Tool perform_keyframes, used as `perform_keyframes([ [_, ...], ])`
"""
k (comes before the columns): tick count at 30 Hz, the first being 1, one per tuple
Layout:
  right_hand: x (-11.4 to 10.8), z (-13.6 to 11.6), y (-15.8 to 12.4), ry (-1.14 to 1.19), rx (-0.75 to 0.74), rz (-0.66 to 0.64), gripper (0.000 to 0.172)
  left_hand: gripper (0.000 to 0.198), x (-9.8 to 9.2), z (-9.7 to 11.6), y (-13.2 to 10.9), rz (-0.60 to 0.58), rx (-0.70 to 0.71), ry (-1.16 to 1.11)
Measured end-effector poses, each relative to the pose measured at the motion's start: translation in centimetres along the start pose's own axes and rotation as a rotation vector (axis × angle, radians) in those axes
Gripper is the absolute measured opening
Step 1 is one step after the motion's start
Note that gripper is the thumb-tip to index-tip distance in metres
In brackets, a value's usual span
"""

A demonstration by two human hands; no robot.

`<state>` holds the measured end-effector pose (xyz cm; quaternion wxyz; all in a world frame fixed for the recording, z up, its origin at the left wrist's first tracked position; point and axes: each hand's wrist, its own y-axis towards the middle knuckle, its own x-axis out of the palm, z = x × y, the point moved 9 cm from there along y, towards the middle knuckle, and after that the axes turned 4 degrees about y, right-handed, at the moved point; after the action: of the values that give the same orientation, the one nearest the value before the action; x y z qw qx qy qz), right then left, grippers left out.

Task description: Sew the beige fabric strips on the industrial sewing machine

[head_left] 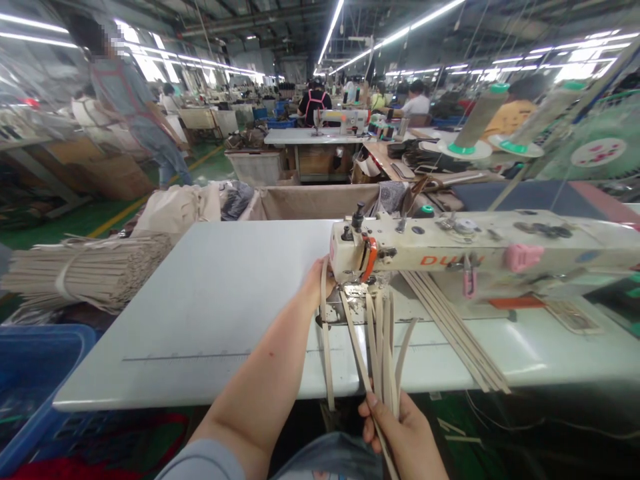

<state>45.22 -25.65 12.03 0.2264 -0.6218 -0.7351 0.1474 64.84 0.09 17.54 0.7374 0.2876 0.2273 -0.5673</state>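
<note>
R hand (405, 430), bottom ctr-right of frame, is gripping pale strips (383, 353), one splayed apart, prob. for lining it up at the sewing machine (400, 243); L hand (324, 277) is sitting by its head, ctr, grip hidden, can't tell.

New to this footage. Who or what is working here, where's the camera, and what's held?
No robot: a person works bare-handed, seen from a camera on their head, looking forward and down. The machine is a sewing machine on a pale table. The right hand, near the table's front edge, grips narrow pale strips. The left hand is at the machine's needle end, partly hidden, so its grip is unclear. More loose strips lie on the table, right of the needle area.
</note>
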Motion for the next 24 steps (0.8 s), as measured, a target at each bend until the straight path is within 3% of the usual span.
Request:
perform_keyframes([
  [6, -0.3, 1.5, 1.2, 0.035, -0.043, 0.054, 0.070, 0.018, -0.2, -0.3, -0.4, 0.061, -0.030, -0.038],
  [11, -0.5, 2.1, 1.5, 0.037, -0.054, 0.063, 0.068, 0.016, -0.2, -0.2, -0.2, 0.054, -0.011, -0.030],
  [17, -0.2, 1.1, 0.8, 0.042, -0.070, 0.084, 0.066, 0.026, 0.1, 0.2, -0.1, 0.046, 0.028, 0.007],
  [24, 0.3, -0.1, 0.2, 0.013, -0.079, 0.049, 0.064, 0.019, 0.3, -1.0, 0.0, -0.009, 0.015, 0.073],
])
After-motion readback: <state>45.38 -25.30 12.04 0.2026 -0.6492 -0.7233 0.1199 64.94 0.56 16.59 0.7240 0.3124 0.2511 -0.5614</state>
